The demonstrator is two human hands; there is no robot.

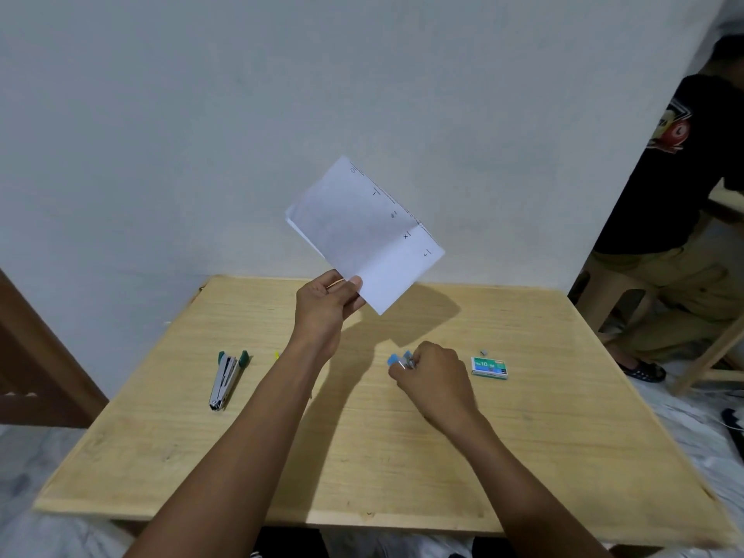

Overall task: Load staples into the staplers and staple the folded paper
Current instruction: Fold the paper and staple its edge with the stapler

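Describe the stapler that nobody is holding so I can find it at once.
Start at the wooden table. On its left side lies the green stapler, its silver body spread open in a narrow V. Unlike the blue stapler gripped by the right hand, it has green ends and lies alone, untouched.

table (362, 457): green stapler (225, 378) (open), staple box (489, 366)

You face a plain pale wall (161, 114) behind the light wooden tabletop (402, 457); dark brown woodwork (36, 356) stands past its left edge, a person (684, 195) in black sits beyond its right edge
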